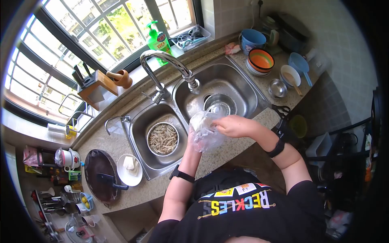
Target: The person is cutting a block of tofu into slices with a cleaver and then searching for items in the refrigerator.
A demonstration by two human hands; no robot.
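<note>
A clear plastic bag (207,135) with something whitish in its upper part is between my hands, over the front edge of the right sink. My left hand (195,139) is under and behind the bag, its fingers mostly hidden by the plastic. With fingers closed, my right hand (231,126) pinches the bag from the right. Just beyond the bag, a round metal bowl (229,106) sits in the right sink. The left sink holds a metal bowl of shrimp-like pieces (163,139). White blocks (130,164) lie on a white plate (125,176) left of the sinks.
A chrome faucet (165,56) arches over the sinks. At the left are a dark round board (94,166) and a cleaver (106,180). Bowls (260,60) and scissors (281,110) stand or lie on the right counter. A knife block (97,86) and green bottle (159,42) line the window.
</note>
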